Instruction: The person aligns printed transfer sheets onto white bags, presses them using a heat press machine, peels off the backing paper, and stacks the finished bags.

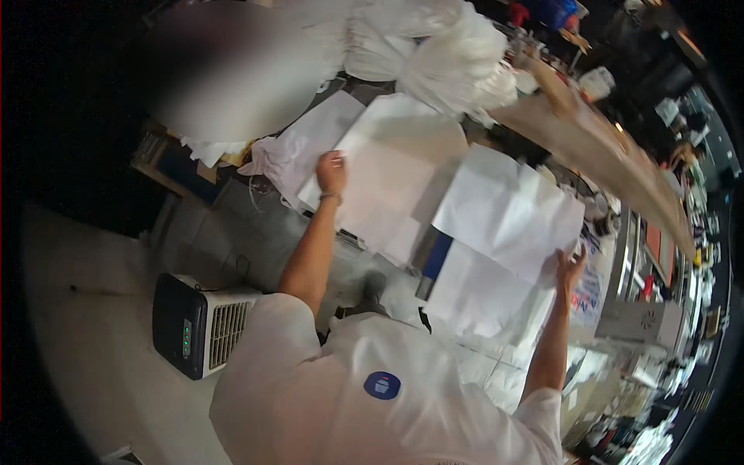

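Observation:
My left hand [332,172] is at the left edge of a large white sheet [387,167], its fingers curled in at that edge. On the right, my right hand [571,266] has its fingers spread at the right edge of another white sheet [508,209]. Under this second sheet lies a further white piece [473,291], which hangs toward my body. A strip of dark blue [438,256] shows between the left and right sheets. Whether the left fingers pinch the sheet is too small to tell.
White plastic bags [442,58] are heaped behind the sheets. A black and white appliance with a grille [203,325] stands on the floor at left. A long beige board or cloth [604,155] slants across the upper right. Cluttered shelves run down the right.

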{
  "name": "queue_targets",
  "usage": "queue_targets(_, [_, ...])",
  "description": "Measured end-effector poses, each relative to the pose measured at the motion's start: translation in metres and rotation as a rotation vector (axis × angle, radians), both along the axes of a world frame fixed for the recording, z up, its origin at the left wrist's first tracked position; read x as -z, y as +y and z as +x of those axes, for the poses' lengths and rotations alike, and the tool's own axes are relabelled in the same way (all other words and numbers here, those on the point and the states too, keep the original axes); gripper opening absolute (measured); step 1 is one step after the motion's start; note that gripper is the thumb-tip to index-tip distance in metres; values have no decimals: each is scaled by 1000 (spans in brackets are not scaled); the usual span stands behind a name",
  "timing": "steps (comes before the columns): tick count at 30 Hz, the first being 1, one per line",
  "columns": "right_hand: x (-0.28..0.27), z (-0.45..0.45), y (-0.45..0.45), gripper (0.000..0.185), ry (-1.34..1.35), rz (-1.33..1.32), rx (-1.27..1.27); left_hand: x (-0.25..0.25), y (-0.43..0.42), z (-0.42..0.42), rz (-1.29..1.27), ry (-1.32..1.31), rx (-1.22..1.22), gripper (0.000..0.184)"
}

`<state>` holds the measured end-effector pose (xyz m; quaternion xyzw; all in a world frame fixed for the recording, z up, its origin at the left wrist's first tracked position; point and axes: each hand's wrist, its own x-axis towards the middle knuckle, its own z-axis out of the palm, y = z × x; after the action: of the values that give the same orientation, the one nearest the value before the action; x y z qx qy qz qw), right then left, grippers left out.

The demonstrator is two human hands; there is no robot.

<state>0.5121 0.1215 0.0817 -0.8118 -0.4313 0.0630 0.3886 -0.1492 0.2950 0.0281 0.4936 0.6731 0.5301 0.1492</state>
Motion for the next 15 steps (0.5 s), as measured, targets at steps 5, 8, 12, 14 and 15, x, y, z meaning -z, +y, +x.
queue_targets(5, [-25,-42,-13,68,-437,-22,-12,33,-1,-142,-455,259,-608,38])
queue_targets(8, [-27,-79,-8,55,-556,103,-152,12,-14,-149,-555,248,-617,53])
queue_targets(12, [-41,-148,-2,40,-534,135,-260,76,-28,-155,-829,131,-675,67])
queue_targets(14, [-35,-166,0,39,-469,129,-315,104,-39,-155,-870,67,-652,71])
queue_targets(15, [-39,-178,0,39,-466,97,-323,102,-48,-146,-704,114,-622,66])
